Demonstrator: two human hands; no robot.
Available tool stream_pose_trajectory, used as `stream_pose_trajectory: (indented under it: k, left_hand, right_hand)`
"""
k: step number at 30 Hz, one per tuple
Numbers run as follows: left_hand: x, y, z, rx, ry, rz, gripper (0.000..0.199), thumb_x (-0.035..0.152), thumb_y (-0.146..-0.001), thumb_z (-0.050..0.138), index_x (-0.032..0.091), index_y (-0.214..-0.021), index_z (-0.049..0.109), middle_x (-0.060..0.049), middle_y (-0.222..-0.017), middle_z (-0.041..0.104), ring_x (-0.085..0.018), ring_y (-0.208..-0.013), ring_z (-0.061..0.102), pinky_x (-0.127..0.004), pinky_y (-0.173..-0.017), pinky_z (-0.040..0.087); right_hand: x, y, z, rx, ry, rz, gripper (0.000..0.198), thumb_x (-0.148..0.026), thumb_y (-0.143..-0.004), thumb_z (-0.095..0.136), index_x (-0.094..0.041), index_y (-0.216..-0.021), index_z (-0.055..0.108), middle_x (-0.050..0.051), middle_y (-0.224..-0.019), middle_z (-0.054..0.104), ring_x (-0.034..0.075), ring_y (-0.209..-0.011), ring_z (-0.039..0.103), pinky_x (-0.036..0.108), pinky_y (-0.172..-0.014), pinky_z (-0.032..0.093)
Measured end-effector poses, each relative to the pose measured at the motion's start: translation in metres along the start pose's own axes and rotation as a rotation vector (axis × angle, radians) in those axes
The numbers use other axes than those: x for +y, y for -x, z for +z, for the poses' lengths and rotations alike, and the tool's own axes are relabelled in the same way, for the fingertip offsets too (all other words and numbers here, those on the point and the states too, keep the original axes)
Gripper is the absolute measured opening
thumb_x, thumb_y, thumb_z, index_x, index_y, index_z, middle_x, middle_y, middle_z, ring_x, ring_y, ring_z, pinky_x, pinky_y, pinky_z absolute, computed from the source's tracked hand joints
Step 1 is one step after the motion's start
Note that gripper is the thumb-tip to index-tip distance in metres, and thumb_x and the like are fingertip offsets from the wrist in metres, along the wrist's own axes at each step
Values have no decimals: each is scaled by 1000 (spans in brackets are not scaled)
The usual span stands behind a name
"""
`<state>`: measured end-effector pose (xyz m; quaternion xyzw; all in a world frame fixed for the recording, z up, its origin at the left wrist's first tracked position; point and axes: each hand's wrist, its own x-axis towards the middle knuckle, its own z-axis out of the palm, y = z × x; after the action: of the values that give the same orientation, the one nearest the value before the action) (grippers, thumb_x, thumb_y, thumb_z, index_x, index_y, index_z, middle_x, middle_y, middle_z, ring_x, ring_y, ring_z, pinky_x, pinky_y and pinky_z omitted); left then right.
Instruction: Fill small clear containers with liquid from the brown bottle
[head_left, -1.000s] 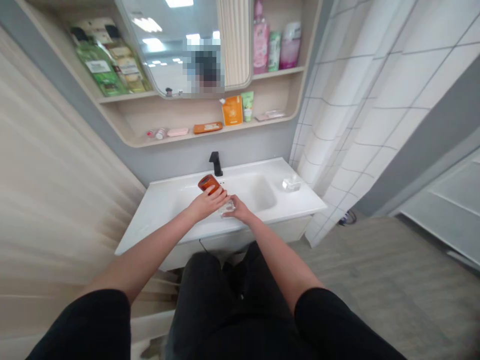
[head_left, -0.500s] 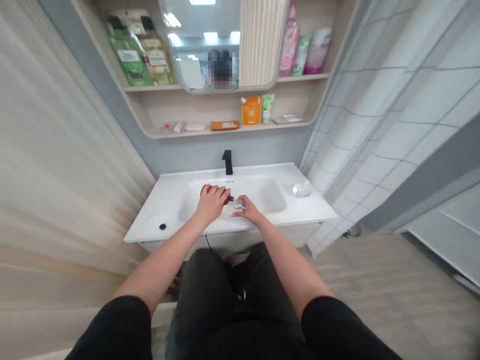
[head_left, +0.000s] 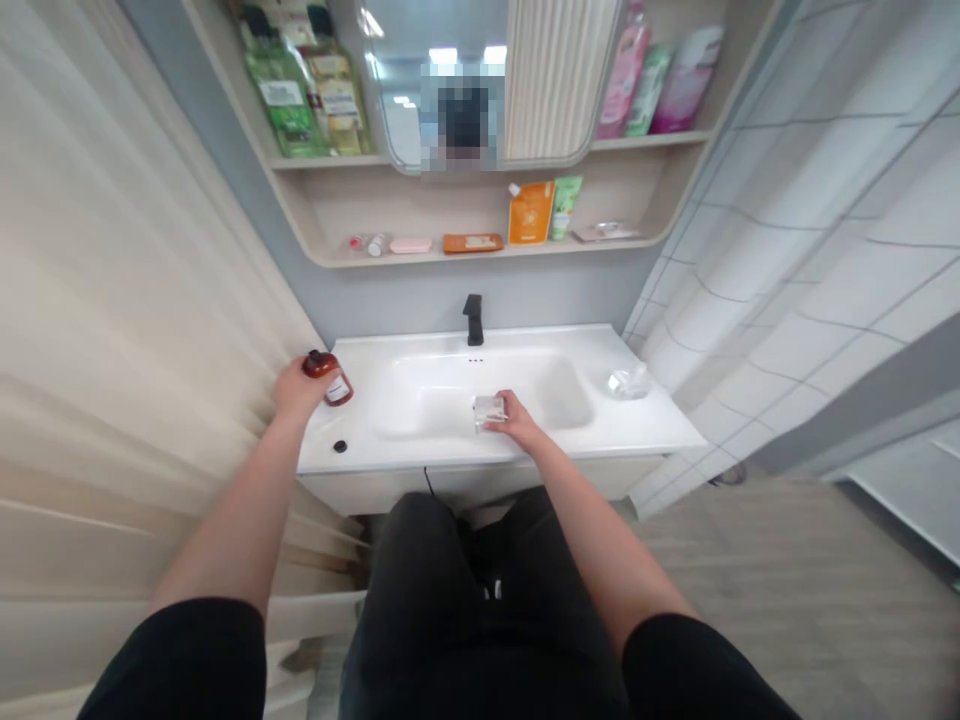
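Observation:
At the left end of the white counter, my left hand (head_left: 297,388) is wrapped round a reddish-brown bottle (head_left: 337,389) with a white label and a dark neck. The bottle is upright or slightly tilted at the counter's back left. Over the sink (head_left: 409,395), my right hand (head_left: 517,418) grips a small clear cup (head_left: 489,412) by its right side. Whether the cup has liquid in it, I cannot tell. A small black cap (head_left: 340,446) lies on the counter in front of the bottle.
A black faucet (head_left: 473,320) rises behind the basin. Something in clear plastic (head_left: 628,382) lies on the counter's right. Above, a shelf (head_left: 420,258) holds an orange pouch (head_left: 531,212), a green tube (head_left: 565,208) and a pink soap box (head_left: 410,245). A curtain (head_left: 187,330) hangs at the left.
My left hand has carried the bottle from beside the cup over the sink to the counter's left end. My right hand keeps the cup over the basin. The view has shifted slightly.

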<state>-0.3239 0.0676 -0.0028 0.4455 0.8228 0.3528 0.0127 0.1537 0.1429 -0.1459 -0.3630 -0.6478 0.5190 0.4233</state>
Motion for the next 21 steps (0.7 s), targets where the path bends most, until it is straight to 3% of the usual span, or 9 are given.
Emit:
stream_pose_trajectory:
  k: [3, 7, 10, 13, 15, 17, 19, 21]
  left_hand:
    - [-21, -7, -3, -3, -37, -8, 64, 49, -81, 92, 9, -124, 66, -12, -116, 76, -39, -122, 69, -53, -107, 54]
    - [-32, -8, 8, -23, -52, -70, 63, 45, -77, 93, 12, -125, 67, -17, -121, 77, -41, -123, 71, -53, -105, 56]
    - [-37, -7, 14, -13, 0, -125, 81, 39, -75, 94, 11, -142, 60, -21, -134, 75, -40, -130, 71, -51, -108, 57]
    - [-47, 5, 14, 48, 126, -170, 102, 30, -77, 92, 11, -162, 38, -22, -149, 67, -32, -136, 69, -43, -111, 57]
    - [-58, 19, 12, 123, 155, -206, 91, 28, -84, 85, 12, -161, 39, -20, -151, 65, -30, -134, 69, -41, -110, 58]
    - [-70, 35, 10, 114, 87, -233, 63, 32, -89, 78, 14, -146, 56, -16, -141, 71, -32, -128, 71, -46, -109, 58]
    - [-80, 49, 11, -10, -21, -231, 42, 37, -89, 78, 17, -125, 68, -14, -128, 76, -37, -123, 73, -52, -110, 57]
    - [-87, 59, 13, -139, -100, -184, 39, 39, -83, 80, 19, -116, 71, -14, -126, 79, -39, -123, 73, -52, -111, 55]
  right_hand:
    - [-3, 0, 0, 0, -37, 21, 76, -49, -60, 98, -30, -116, 51, -3, -105, 60, 23, -99, 65, 41, -94, 58]
    - [-9, 2, 1, -9, -85, 41, 77, -44, -58, 100, -30, -117, 51, -1, -108, 62, 24, -99, 66, 43, -96, 58]
    - [-13, 3, 2, -12, -90, 44, 77, -42, -57, 100, -30, -116, 52, 0, -111, 63, 25, -101, 67, 46, -99, 58]
    - [-14, 4, 2, -25, -106, 49, 79, -42, -58, 100, -30, -121, 55, 1, -113, 66, 27, -104, 69, 49, -101, 58]
    - [-15, 4, 1, -36, -131, 57, 81, -40, -59, 100, -30, -127, 57, 2, -114, 68, 27, -106, 70, 50, -102, 58]
    - [-15, 5, 1, -40, -136, 64, 83, -40, -59, 101, -30, -129, 59, 3, -116, 70, 28, -106, 71, 50, -103, 58]
    - [-15, 5, 1, -37, -119, 62, 81, -40, -58, 101, -29, -128, 61, 3, -115, 71, 28, -105, 71, 49, -102, 58]
    - [-15, 6, 1, -39, -106, 53, 78, -40, -58, 101, -29, -125, 63, 2, -113, 71, 27, -104, 71, 47, -101, 59]
